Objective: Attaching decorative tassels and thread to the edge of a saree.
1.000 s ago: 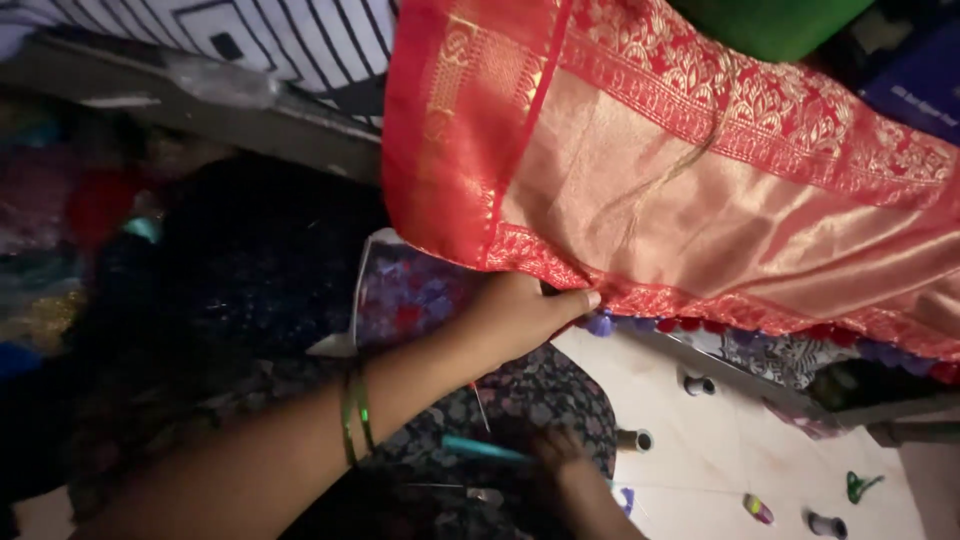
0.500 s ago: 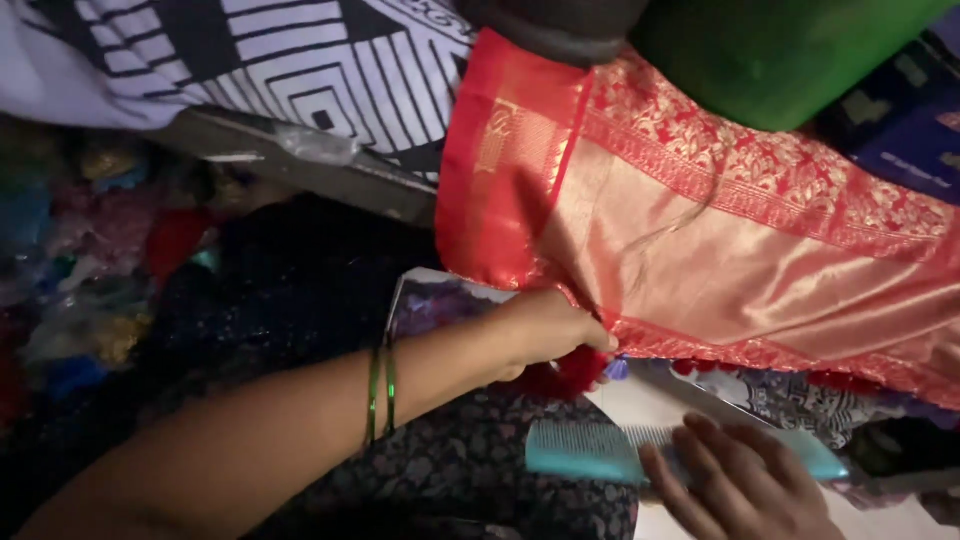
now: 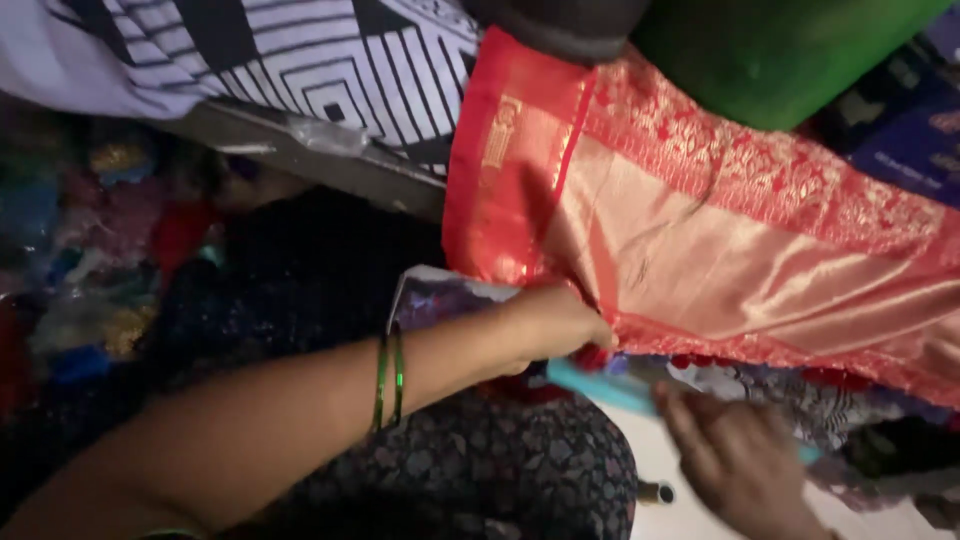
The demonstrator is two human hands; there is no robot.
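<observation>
A: What are the hands doing?

B: The left hand [image 3: 555,325], two green bangles [image 3: 389,380] on its wrist, pinches the lower edge of a red and gold sari [image 3: 740,250] that hangs over a ledge. The cloth drapes up and to the right from the pinch.

A: And the right hand?

B: The right hand [image 3: 740,460] lies just below, blurred, fingers over a teal comb [image 3: 600,385]. I cannot tell whether it grips the comb.

A: Any containers?

B: None clear. A black and white patterned cloth [image 3: 300,60] lies at upper left. The dark left side holds a colourful clutter too blurred to name.
</observation>
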